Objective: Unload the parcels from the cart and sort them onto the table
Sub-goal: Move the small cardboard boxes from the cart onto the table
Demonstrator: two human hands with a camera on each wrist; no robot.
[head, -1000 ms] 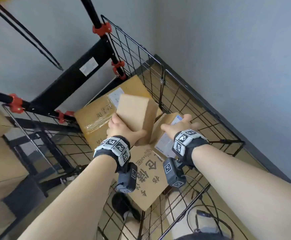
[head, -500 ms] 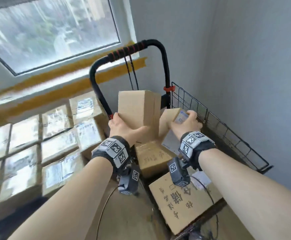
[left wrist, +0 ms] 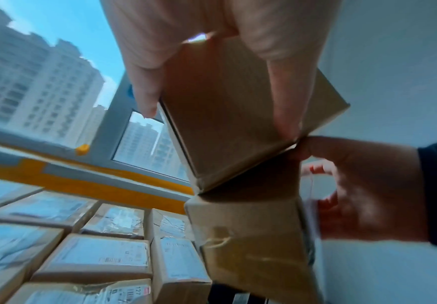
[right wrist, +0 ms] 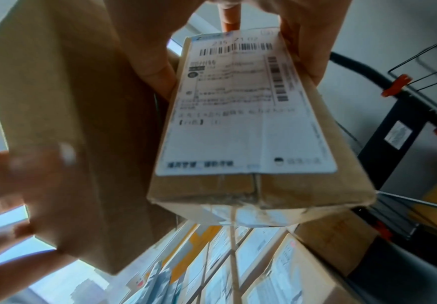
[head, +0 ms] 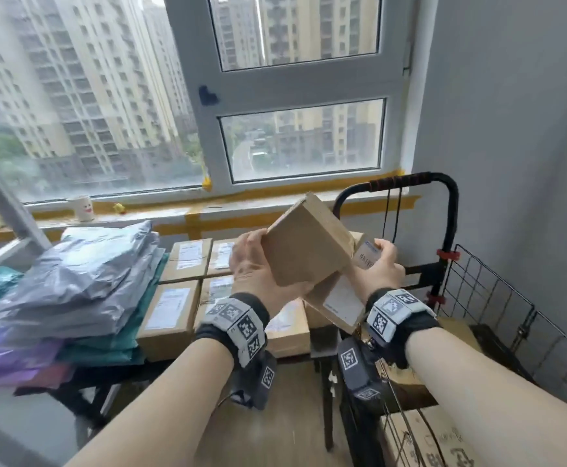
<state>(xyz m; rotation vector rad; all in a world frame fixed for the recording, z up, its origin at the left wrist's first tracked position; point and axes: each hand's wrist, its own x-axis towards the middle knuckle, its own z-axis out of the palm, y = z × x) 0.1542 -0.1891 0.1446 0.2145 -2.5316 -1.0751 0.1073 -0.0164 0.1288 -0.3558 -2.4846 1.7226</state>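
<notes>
My left hand [head: 253, 261] grips a plain brown cardboard box [head: 307, 241], tilted, held in the air above the table's right end. The same plain box [left wrist: 238, 115] fills the left wrist view, fingers on both sides of it. My right hand [head: 379, 267] holds a second, narrower box with a white shipping label [head: 339, 298], pressed against the first from below right. That labelled box [right wrist: 246, 127] is pinched between thumb and fingers in the right wrist view. The wire cart [head: 497, 311] stands at the right, with brown boxes [head: 427, 439] still inside.
Rows of labelled cardboard boxes [head: 170, 311] cover the table's right half. A pile of grey, teal and purple mailer bags [head: 83, 281] lies on its left half. The cart's black handle [head: 410, 183] rises against the wall below the window. A white cup [head: 83, 207] stands on the sill.
Both hands have lifted their boxes out of the cart and swung them up and left over the table. The plain box has tipped from upright to tilted.
</notes>
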